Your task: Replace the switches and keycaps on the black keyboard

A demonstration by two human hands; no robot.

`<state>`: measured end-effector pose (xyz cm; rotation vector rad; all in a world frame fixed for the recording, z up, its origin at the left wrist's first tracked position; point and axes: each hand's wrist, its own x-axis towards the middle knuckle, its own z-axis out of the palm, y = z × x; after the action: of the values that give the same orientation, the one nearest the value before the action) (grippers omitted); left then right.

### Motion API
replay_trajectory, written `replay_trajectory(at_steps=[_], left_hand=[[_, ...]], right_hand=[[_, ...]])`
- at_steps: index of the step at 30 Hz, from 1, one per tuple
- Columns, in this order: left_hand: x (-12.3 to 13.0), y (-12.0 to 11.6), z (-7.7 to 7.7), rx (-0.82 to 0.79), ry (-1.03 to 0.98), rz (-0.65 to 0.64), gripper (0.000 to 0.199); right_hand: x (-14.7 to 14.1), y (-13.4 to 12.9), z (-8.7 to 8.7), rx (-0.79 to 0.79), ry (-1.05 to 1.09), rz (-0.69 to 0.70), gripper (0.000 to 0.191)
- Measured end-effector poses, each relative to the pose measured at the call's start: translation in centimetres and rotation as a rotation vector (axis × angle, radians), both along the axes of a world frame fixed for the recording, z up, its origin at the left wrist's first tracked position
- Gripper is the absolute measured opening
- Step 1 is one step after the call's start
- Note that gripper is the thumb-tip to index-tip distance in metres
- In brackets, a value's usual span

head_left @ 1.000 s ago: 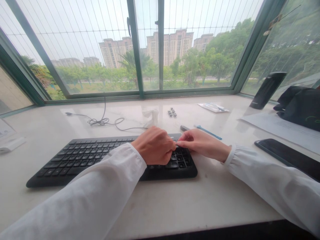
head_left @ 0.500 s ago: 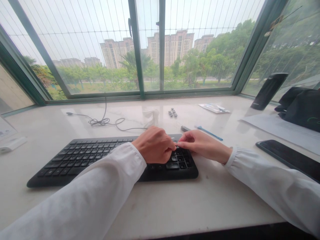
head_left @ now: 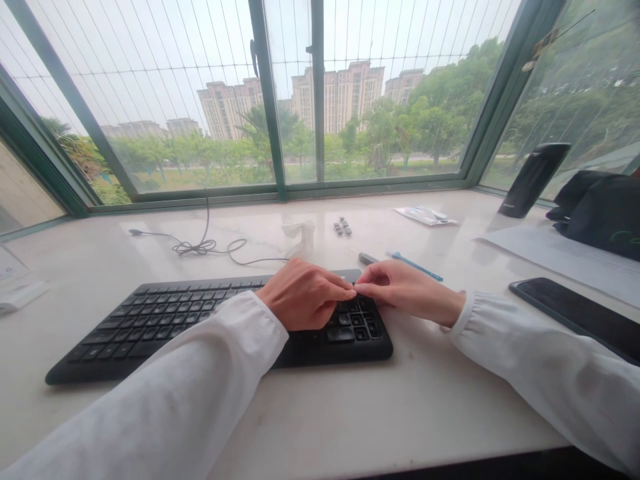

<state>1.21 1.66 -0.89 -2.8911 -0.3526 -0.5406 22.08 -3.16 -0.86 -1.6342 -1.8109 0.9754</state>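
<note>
Black keyboard [head_left: 170,320] is set on a white stone sill [head_left: 430,413], its long side running left to right. Its right end is covered by the left hand [head_left: 303,295] and right hand [head_left: 407,290], brought together at the fingertips [head_left: 349,287]; whether a key is held cannot be told. Small black bits [head_left: 342,226], a blue stick [head_left: 415,265] and a black cord [head_left: 200,248] lie beyond.

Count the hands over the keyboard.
2: the left hand lies over the right part of the keyboard, and the right hand reaches in from the right, over its upper right corner. No others show.
</note>
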Motion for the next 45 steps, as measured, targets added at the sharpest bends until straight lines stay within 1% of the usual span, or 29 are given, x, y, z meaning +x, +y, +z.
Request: replay_trajectory(at_steps=[3, 8, 11, 16, 18, 20, 22, 26, 29, 31, 33, 39, 45], left_hand=[[0.0, 0.0, 0.0, -0.029, 0.018, -0.016, 0.046], [0.3, -0.9, 0.6, 0.006, 0.098, 0.061, 0.043], [0.4, -1.1, 0.7, -0.008, 0.137, 0.077, 0.044], [-0.1, -0.5, 0.4, -0.100, 0.017, 0.041, 0.054], [-0.5, -0.4, 0.5, -0.094, -0.075, 0.084, 0.053], [-0.8, -0.3, 0.9, -0.073, -0.148, 0.154, 0.048], [-1.0, -0.3, 1.1, -0.053, -0.145, 0.188, 0.045], [-1.2, -0.3, 1.2, -0.025, -0.060, 0.182, 0.044], [-1.3, -0.4, 1.4, -0.032, -0.023, 0.139, 0.048], [-1.3, -0.5, 1.6, -0.028, 0.017, 0.123, 0.051], [-1.2, -0.7, 1.8, 0.003, 0.060, 0.132, 0.051], [-0.7, -1.3, 1.7, 0.079, 0.166, 0.126, 0.044], [-0.5, -1.2, 1.3, 0.074, 0.139, 0.125, 0.043]], right_hand=[[0.4, 0.1, -0.2, -0.041, 0.066, -0.034, 0.021], [0.8, 0.2, -0.8, 0.108, -0.005, 0.058, 0.025], [0.9, 0.3, -1.0, 0.131, -0.010, 0.059, 0.025], [0.9, 0.3, -1.0, 0.112, 0.021, 0.041, 0.024], [0.9, 0.2, -1.0, 0.132, 0.007, 0.038, 0.024], [0.8, 0.2, -1.0, 0.201, -0.032, 0.045, 0.023], [0.6, 0.1, -0.9, 0.293, -0.088, 0.066, 0.021], [0.7, -0.1, -0.7, 0.483, -0.160, 0.139, 0.018], [1.1, -0.4, -0.4, 0.638, -0.232, 0.219, 0.019], [1.5, -0.5, 0.0, 0.698, -0.287, 0.286, 0.022], [1.8, -0.7, 0.3, 0.729, -0.325, 0.317, 0.024], [2.0, -0.5, 0.4, 0.749, -0.363, 0.187, 0.026], [2.3, 0.1, 0.0, 0.764, -0.368, 0.121, 0.026]])
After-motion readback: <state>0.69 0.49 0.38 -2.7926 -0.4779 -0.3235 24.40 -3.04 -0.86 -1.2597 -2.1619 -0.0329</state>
